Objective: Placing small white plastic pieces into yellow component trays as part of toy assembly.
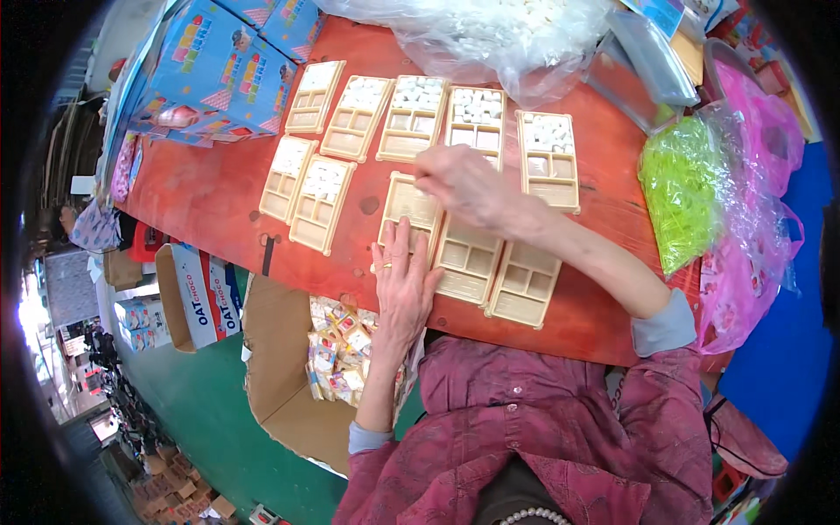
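Observation:
My left hand (402, 284) lies with its fingers stretched out on the near end of a cream compartment tray (404, 194). Above that tray's far end hovers my right hand (468, 184), its fingers curled together; whatever they hold is hidden. Two more cream trays (468, 258) stand just right of my left hand, with no white pieces showing in their compartments. Beyond and to the left, several like trays (352, 118) hold small white pieces (420, 92) in their far compartment. One such filled tray (549, 162) lies right of my right wrist.
A clear plastic bag of white pieces (516, 39) lies at the back of the red table (201, 188). Blue printed boxes (219, 70) are stacked far left. Green (678, 188) and pink bags (744, 280) sit at right. An open carton (280, 350) of small packets stands below the table's near edge.

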The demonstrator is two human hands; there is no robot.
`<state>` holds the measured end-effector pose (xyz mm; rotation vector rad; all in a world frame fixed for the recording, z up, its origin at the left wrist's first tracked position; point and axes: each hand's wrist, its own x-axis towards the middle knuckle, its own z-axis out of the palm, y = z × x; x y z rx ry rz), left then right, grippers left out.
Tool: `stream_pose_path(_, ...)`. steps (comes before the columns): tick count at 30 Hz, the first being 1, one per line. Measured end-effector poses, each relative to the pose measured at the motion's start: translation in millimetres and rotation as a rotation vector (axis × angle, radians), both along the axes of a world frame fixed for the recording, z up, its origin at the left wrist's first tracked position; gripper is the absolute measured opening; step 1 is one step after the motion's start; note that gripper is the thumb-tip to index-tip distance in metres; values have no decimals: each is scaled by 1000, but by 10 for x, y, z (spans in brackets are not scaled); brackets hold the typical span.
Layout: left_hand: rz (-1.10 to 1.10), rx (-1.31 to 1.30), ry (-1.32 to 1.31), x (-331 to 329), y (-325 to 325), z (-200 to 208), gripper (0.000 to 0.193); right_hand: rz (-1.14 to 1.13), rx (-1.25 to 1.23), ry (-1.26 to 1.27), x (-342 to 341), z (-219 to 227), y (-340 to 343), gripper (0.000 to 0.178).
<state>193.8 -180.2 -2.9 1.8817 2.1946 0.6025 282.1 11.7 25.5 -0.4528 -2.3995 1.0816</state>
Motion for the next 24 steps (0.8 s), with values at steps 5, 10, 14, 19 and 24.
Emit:
stream_pose_path(5, 38, 35, -83, -2, -31, 1, 49, -2, 315, -140, -395, -122, -273, 16)
stream_pose_path(10, 63, 38, -70, -7, -17, -41, 49, 32, 406, -183, -478, -229, -324, 12)
stream_pose_path(14, 66, 42, -80, -32, -23, -39, 49, 67, 375, -146, -430, -182, -309, 12)
stream_pose_path(19, 50, 43, -81, -31, -19, -33, 49, 85, 302, -141, -366, -56, -277, 11)
stream_pose_path(24, 60, 32, -91, -34, -20, 9, 49, 79, 259, -164, -280, 108, -195, 10)
